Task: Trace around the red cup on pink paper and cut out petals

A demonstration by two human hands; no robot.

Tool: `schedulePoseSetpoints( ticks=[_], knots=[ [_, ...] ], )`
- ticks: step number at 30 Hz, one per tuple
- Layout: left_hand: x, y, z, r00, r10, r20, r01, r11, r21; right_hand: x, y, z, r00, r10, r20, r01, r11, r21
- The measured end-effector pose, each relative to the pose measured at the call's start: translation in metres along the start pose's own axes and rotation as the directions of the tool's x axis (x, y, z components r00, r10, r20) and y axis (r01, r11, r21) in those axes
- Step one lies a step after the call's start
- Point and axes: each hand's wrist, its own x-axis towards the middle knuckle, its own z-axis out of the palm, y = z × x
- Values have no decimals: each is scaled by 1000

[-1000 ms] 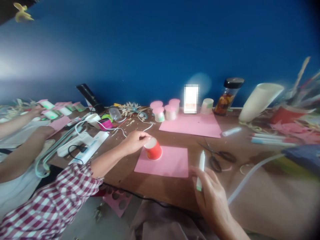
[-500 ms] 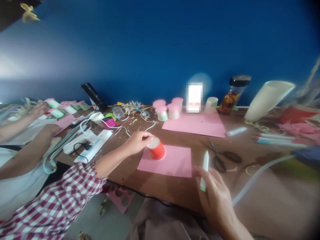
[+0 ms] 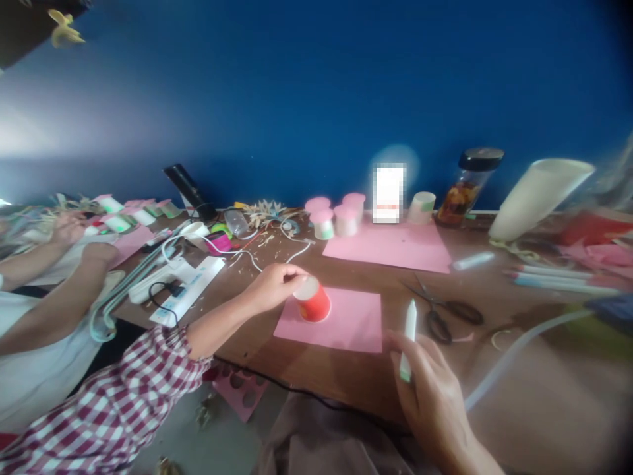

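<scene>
A red paper cup [image 3: 315,303] sits upside down on a sheet of pink paper [image 3: 353,320] lying on the table. My left hand [image 3: 279,285] reaches in from the left, its thumb and fingers closed at the cup's upper edge. To the right of the sheet, my right hand [image 3: 429,379] holds a white marker [image 3: 410,333] with its green tip pointing up, clear of the paper. Black-handled scissors [image 3: 439,307] lie just beyond that hand, blades partly spread.
Behind are a larger pink sheet [image 3: 390,249], several pink-topped cups [image 3: 324,227], a plain cup [image 3: 422,207] and a dark-lidded bottle [image 3: 465,191]. More markers [image 3: 558,277] lie at right. A power strip [image 3: 190,290] with cables lies left, near another person's arms [image 3: 64,303].
The whole view has shifted slightly. My left hand is still at the red cup, and my right hand still holds the marker in much the same place.
</scene>
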Motion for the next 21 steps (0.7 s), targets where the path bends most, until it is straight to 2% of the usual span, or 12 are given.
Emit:
schedulePoseSetpoints(
  ticks=[4, 9, 14, 18, 21],
  knots=[
    [0, -2, 3, 1000, 9, 5, -9, 1000, -23, 2, -3, -2, 1000, 10, 7, -10, 1000, 2],
    [-3, -1, 8, 984, 76, -163, -85, 995, -50, 2, -2, -2, 1000, 11, 18, -11, 1000, -1],
    [-8, 3, 11, 976, 111, -188, -113, 994, -3, 1, -1, -2, 1000, 1, 23, -1, 1000, 8],
    [-11, 2, 13, 952, 176, -251, -161, 984, 80, 2, -1, -3, 1000, 4, 30, -4, 1000, 10],
    [-14, 0, 15, 943, 212, -255, -193, 976, 98, 2, -2, -4, 999, 10, 36, -10, 1000, 13]
  ],
)
